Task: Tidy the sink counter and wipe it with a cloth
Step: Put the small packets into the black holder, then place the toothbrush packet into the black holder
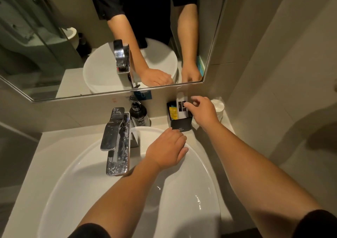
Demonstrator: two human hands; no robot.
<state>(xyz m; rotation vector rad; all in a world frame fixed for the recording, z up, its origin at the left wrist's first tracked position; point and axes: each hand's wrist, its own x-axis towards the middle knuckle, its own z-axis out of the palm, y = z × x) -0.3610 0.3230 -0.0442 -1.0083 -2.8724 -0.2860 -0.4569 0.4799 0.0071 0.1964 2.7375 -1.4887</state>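
Observation:
A black box (182, 123) stands on the pale counter (63, 137) at the back right, against the wall. It holds a white packet (179, 101) with a black label and a yellow packet (172, 112). My right hand (204, 113) reaches over the box, thumb and fingertips pinching the right edge of the white packet. My left hand (167, 148) lies palm down on the far rim of the white basin (200, 183), fingertips close to the foot of the box and holding nothing. No cloth is in view.
A chrome tap (116, 143) rises at the back of the basin, with a dark soap pump bottle (139, 113) behind it. A white wrapped round item (218, 108) sits in the right corner. The mirror (54, 37) hangs just above; walls close in on the right.

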